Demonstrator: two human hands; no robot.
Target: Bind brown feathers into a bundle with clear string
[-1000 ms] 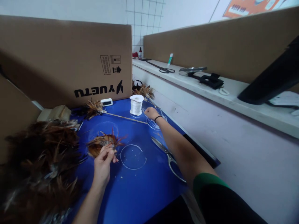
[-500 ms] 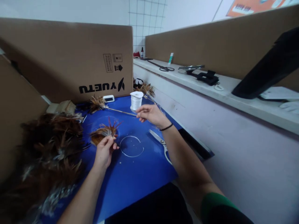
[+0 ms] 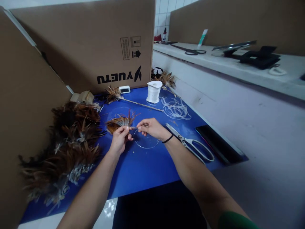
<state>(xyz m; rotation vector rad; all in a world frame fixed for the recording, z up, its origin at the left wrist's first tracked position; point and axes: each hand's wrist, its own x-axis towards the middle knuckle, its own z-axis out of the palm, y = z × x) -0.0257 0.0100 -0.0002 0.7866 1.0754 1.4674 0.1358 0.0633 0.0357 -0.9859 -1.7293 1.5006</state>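
A bunch of brown and reddish feathers (image 3: 116,123) is pinched at its bound end by my left hand (image 3: 119,140), just above the blue table (image 3: 140,171). Close beside it, my right hand (image 3: 152,128) is closed in a pinch near that same end. A thin strand or stem seems to run between the two hands, too fine to make out. Below the fingers lies a loop of clear line (image 3: 146,148). Silver scissors (image 3: 190,143) rest by my right forearm.
Feather bundles (image 3: 78,140) are heaped at the left. Behind stand a white spool (image 3: 153,92), a feather-tipped stick (image 3: 143,105), a small display (image 3: 124,89) and coiled clear strip (image 3: 176,108). A black phone-like slab (image 3: 219,143) lies right. A cardboard box (image 3: 95,41) walls the back.
My right hand has come down from beside the spool to the feather bunch at my left hand. The view has tilted down and turned left, showing more of the table.
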